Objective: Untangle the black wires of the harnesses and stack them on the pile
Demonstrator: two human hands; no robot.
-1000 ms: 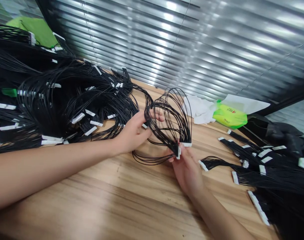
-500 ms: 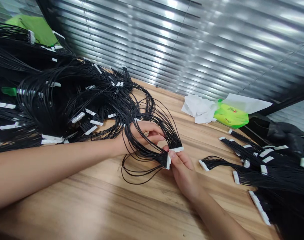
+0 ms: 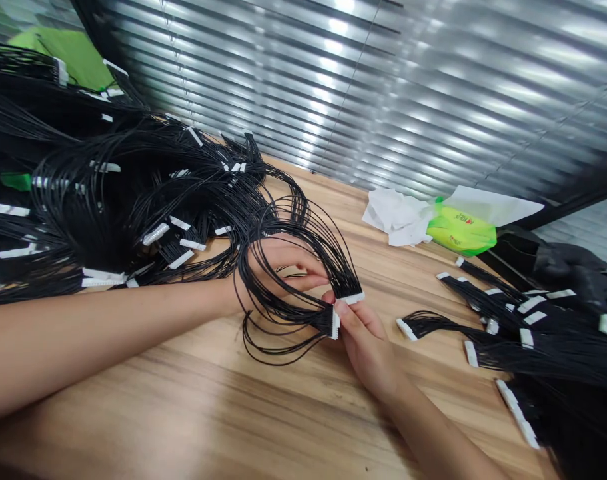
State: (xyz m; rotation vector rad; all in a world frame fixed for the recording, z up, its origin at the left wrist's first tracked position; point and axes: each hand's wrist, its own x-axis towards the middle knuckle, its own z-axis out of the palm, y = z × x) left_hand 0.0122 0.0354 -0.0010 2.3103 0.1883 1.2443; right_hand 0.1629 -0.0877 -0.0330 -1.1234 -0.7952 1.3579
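Note:
A looped black wire harness (image 3: 278,300) has a white connector (image 3: 336,322) at one end and another white connector (image 3: 350,298) beside it. My right hand (image 3: 366,337) pinches the harness at these two connectors, thumb on top. Inside the loop of wires is my left hand (image 3: 286,263), its fingers bent and reaching toward the connectors, with strands running over its back. The left fingers are partly covered by wires, and their grip on the strands is loose.
A large heap of black harnesses (image 3: 108,220) covers the left side. More harnesses (image 3: 558,340) lie at the right. Crumpled white paper (image 3: 398,217) and a green packet (image 3: 462,230) sit at the back of the wooden table (image 3: 193,407), before metal blinds (image 3: 333,87).
My left hand has shifted slightly left, and the wire loops around it have moved and spread a little. My right hand has stayed nearly still on the connectors.

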